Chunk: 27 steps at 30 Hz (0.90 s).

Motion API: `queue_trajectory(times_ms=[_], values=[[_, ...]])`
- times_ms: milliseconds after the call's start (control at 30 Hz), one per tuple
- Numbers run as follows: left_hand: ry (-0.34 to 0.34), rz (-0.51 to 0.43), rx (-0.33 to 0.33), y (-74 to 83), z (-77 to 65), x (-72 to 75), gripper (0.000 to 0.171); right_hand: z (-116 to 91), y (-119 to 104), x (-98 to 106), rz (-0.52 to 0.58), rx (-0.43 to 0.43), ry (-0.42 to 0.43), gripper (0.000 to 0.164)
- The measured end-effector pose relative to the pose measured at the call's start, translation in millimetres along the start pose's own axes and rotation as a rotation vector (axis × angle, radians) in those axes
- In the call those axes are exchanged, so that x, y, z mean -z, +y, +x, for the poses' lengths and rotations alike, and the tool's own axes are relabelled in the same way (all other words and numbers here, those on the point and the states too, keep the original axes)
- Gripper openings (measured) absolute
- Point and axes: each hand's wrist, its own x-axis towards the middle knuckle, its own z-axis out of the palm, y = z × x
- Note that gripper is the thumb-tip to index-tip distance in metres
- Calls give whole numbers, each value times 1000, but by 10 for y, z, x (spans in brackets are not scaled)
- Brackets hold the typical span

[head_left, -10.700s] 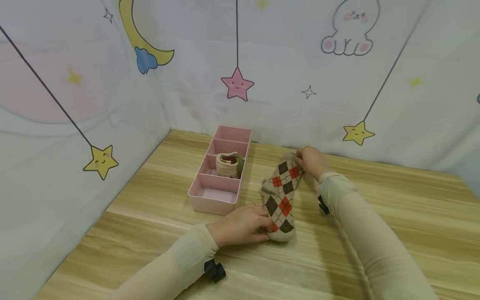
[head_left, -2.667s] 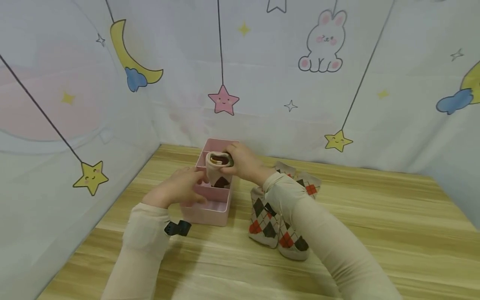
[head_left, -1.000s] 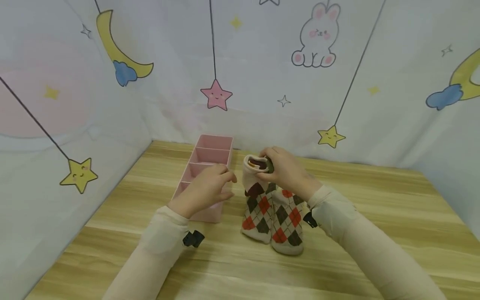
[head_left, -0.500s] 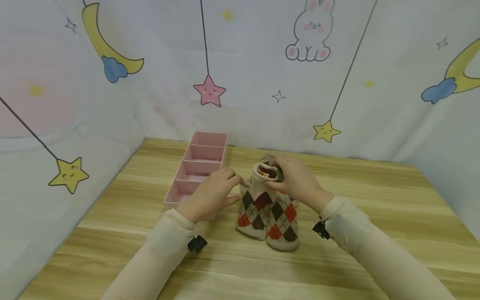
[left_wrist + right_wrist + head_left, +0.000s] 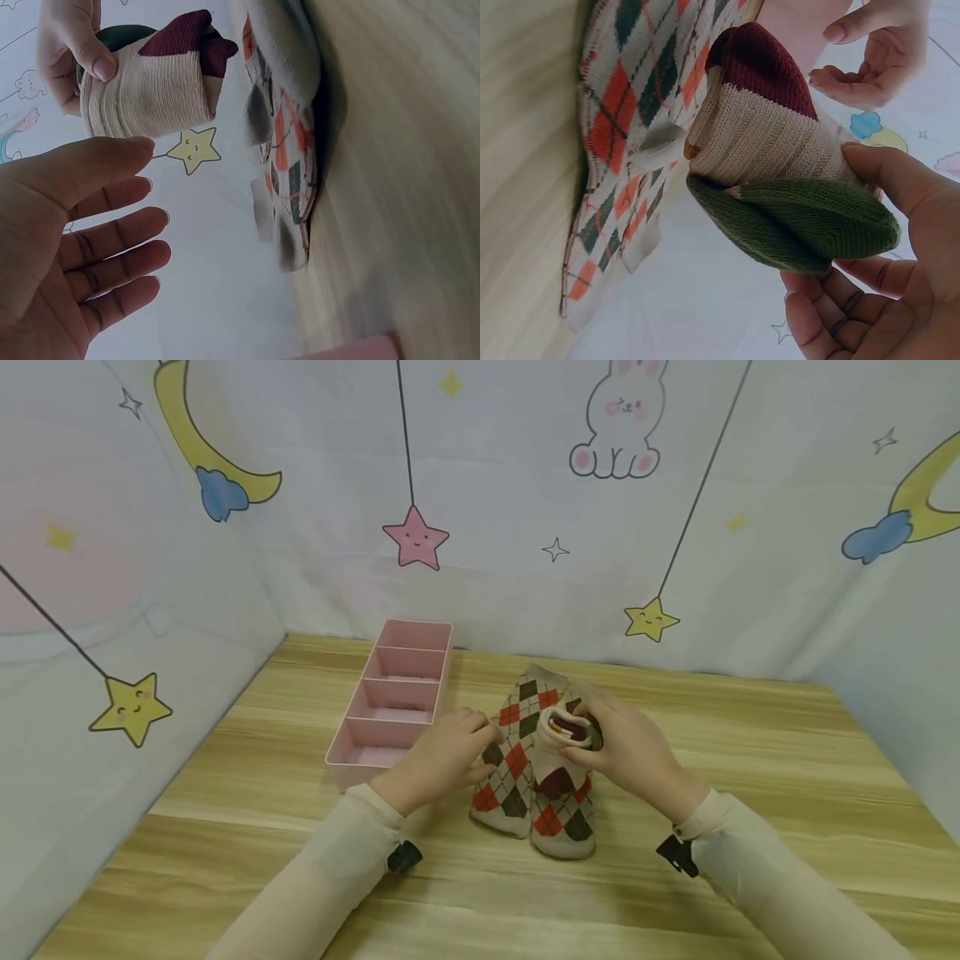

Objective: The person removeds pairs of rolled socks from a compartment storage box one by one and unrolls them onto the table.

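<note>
My right hand (image 5: 630, 750) pinches a rolled-up pair of socks (image 5: 558, 764) by its upper edge, thumb on one side and fingers on the other. Cream ribbing, a maroon part and a dark green part (image 5: 802, 225) show on the roll in the right wrist view. It hovers over two argyle socks lying flat side by side, a left one (image 5: 512, 768) and a right one (image 5: 562, 837) partly hidden beneath the roll. In beige, red and dark grey diamonds, they point their toes toward me. Beside the left argyle sock hangs my left hand (image 5: 442, 758), fingers loosely bent, holding nothing.
A pink box (image 5: 352, 775) with several compartments stands on the wooden table (image 5: 247, 793), left of the socks; my left hand covers its near right corner. A white cloth wall (image 5: 510, 602) with printed stars, moons and a rabbit closes off the back and sides.
The rolled socks were in the pink box; my right hand has lifted them out and carried them right, over the argyle socks. My left hand has moved right from the box. Two argyle socks now lie flat.
</note>
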Motion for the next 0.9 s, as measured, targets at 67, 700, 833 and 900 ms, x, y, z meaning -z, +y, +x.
queue_trajectory(times_ms=[67, 700, 833, 900], values=[[-1, 2, -2, 20, -1, -13, 30, -61, 32, 5, -6, -18, 1, 39], [-60, 14, -62, 331, 177, -142, 31, -517, 252, 66, 77, -155, -29, 37], [-80, -10, -95, 434, 254, -167, 29, -563, 293, 52, 74, -194, -30, 40], [-68, -19, -119, 487, 295, -186, 27, -587, 303, 53, 70, -214, -33, 41]])
